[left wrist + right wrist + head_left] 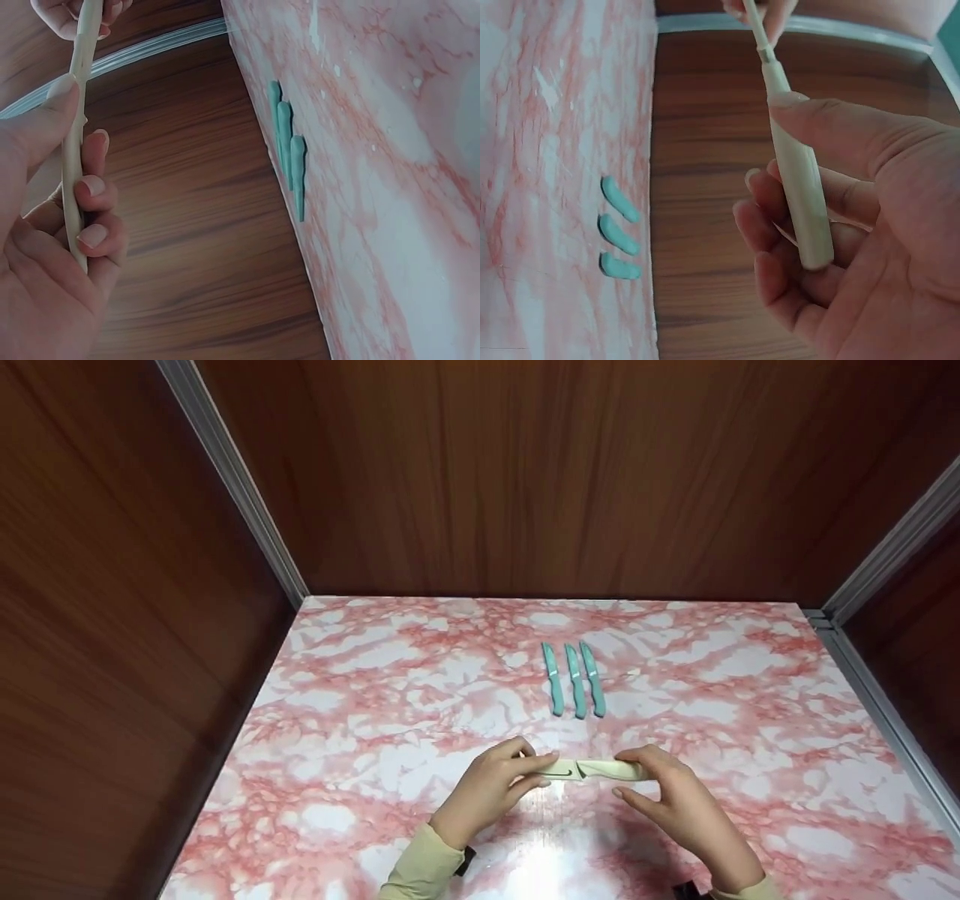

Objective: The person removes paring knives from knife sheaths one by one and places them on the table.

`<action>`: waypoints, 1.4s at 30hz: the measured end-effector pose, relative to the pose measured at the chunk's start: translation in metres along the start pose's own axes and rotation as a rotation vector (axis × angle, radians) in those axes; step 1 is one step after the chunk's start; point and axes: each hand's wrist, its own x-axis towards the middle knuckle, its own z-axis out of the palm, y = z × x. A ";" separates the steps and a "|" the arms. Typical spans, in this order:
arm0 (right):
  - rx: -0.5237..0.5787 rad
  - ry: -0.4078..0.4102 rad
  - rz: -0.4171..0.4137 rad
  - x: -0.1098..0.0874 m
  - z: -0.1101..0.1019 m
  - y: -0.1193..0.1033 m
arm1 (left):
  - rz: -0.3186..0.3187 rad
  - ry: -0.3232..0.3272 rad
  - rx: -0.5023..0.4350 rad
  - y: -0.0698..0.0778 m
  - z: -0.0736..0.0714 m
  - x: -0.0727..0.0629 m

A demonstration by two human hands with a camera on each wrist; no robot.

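A cream knife with a cover over its blade lies level across both hands, above the table's near half. My left hand (491, 784) pinches the blade cover (560, 769), thumb on one side and fingertips on the other in the left wrist view. On the other end, the handle (609, 769), my right hand (679, 791) keeps its thumb along one face and its fingers curled behind, as the right wrist view shows. A small dark gap marks where cover and handle meet. The blade itself is hidden.
Beyond the hands, three teal knives (577, 690) lie side by side on the red-and-white marbled table (360, 720), handles toward me. Brown wood-grain panels (510, 480) with metal edge strips (240, 487) stand around the table's back and sides.
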 end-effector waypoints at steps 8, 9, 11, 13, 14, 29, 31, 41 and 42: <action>-0.108 0.107 -0.117 -0.002 0.008 -0.003 | 0.026 0.005 0.061 0.004 0.003 0.000; -0.109 0.114 -0.128 -0.002 0.009 -0.002 | 0.027 0.006 0.062 0.005 0.004 0.000; -0.117 0.127 -0.150 -0.001 0.010 -0.002 | 0.023 0.005 0.065 0.005 0.005 0.000; -0.122 0.133 -0.174 -0.001 0.012 -0.001 | 0.021 0.009 0.064 0.005 0.007 -0.001; -0.123 0.134 -0.189 0.000 0.013 -0.001 | 0.020 0.012 0.066 0.005 0.007 -0.001; -0.083 0.122 -0.268 0.004 0.015 0.001 | 0.076 0.065 0.197 0.004 0.013 0.000; -0.092 0.133 -0.271 0.005 0.014 0.001 | 0.078 0.068 0.183 0.004 0.014 0.000; -0.059 0.135 -0.181 0.003 0.015 0.002 | 0.058 0.057 0.127 0.003 0.013 -0.001; -0.052 0.133 -0.174 0.003 0.015 0.002 | 0.057 0.055 0.125 0.003 0.013 -0.001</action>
